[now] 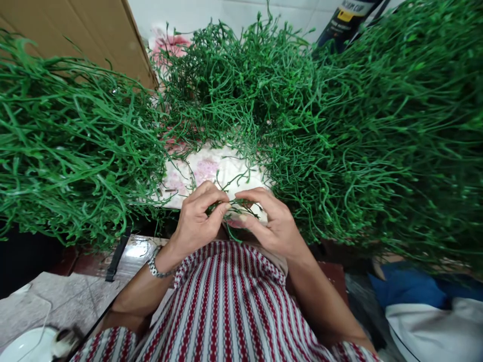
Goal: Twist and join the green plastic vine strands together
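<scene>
My left hand (pixel 202 213) is closed, its thumb and index finger pinching a thin green artificial-looking sprig (pixel 253 211) in front of my striped top. Close beside it, my right hand (pixel 277 223) has its thumb and index finger apart, with the sprig's fine branches between them. Whether those fingertips touch the branches I cannot tell. Behind both hands lies a pale cloth with pink flower prints (pixel 206 170), scattered with a few loose green stems.
Large heaps of green stems lie at left (pixel 68 146), at the back (pixel 241 75) and at right (pixel 377 141). A brown cardboard panel (pixel 90 35) stands back left. A dark, labelled cylinder (pixel 341 22) leans at back right. Blue and pale fabric (pixel 418 301) shows at lower right.
</scene>
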A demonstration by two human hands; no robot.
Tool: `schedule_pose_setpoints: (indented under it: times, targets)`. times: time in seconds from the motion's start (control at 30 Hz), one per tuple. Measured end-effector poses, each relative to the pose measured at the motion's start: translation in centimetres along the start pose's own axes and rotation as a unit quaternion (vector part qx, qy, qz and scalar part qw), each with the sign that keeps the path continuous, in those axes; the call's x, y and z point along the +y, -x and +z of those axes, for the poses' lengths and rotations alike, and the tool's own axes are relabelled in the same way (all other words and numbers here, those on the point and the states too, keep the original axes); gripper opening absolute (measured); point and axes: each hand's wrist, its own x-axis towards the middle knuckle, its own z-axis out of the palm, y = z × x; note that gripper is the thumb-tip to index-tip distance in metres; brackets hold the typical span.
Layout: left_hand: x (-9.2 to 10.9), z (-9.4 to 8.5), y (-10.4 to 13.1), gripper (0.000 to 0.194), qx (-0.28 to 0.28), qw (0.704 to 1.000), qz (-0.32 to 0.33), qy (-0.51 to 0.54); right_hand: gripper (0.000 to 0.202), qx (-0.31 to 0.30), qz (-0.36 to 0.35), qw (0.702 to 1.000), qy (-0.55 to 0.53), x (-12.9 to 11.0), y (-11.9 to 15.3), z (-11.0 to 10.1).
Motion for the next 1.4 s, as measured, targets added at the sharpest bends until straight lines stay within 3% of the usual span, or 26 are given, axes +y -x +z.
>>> schedule_pose_setpoints:
  times: [0.17, 0.3, 0.37, 0.5, 0.67, 0.8, 0.87, 1.0, 1.1, 1.23, 1.3, 1.4]
  targets:
    - [0.0, -0.4, 0.2, 0.007, -0.023, 1.0, 0.004, 0.016, 0.025, 0.034, 0.025, 0.998, -0.049, -0.3, -0.5, -1.5]
    - [0.0, -0.3, 0.4, 0.007, -0.056, 0.997, 0.049, 0.012, 0.008, -0.027, 0.041, 0.999, -0.015, -0.5, -1.1, -1.2]
    - [-0.1, -0.2, 0.6, 0.006, -0.068, 0.996, 0.065, 0.0, 0.009, -0.044, 0.07, 0.997, -0.006, -0.5, -1.3, -0.8]
    - [-0.2, 0.0, 0.9, 0.007, -0.092, 0.989, 0.098, -0.069, 0.009, -0.041, 0.124, 0.991, 0.025, -0.5, -1.3, -0.2]
    - [0.2, 0.3, 1.2, 0.01, -0.113, 0.966, 0.105, -0.208, 0.009, -0.026, 0.108, 0.988, 0.106, -0.8, -1.2, 0.0]
    - [0.3, 0.6, 1.4, 0.013, -0.112, 0.956, 0.113, -0.248, 0.009, -0.031, 0.104, 0.983, 0.149, -1.1, -1.3, 0.2]
    - [0.3, 0.6, 1.4, 0.013, -0.105, 0.964, 0.106, -0.219, 0.01, -0.035, 0.108, 0.984, 0.138, -1.0, -1.3, 0.2]
    - [0.0, 0.3, 1.2, 0.01, -0.05, 0.996, 0.042, -0.067, 0.008, -0.047, 0.106, 0.993, 0.034, -0.5, -1.2, -0.1]
    - [-0.1, 0.1, 1.1, 0.009, -0.022, 1.0, -0.005, 0.02, 0.011, -0.058, 0.084, 0.994, -0.031, 0.0, -1.0, -0.3]
    - [-0.3, -0.1, 1.1, 0.009, -0.01, 0.996, -0.039, 0.082, 0.012, -0.061, 0.027, 0.998, -0.023, 0.5, -1.0, -0.2]
    - [-0.4, -0.2, 1.1, 0.006, -0.007, 0.995, -0.036, 0.094, 0.01, -0.055, 0.003, 0.998, -0.023, 0.5, -1.0, -0.1]
    - [-0.5, -0.2, 1.3, 0.014, -0.008, 0.998, 0.023, 0.05, 0.009, -0.035, -0.012, 0.999, -0.009, 0.4, -0.9, 0.0]
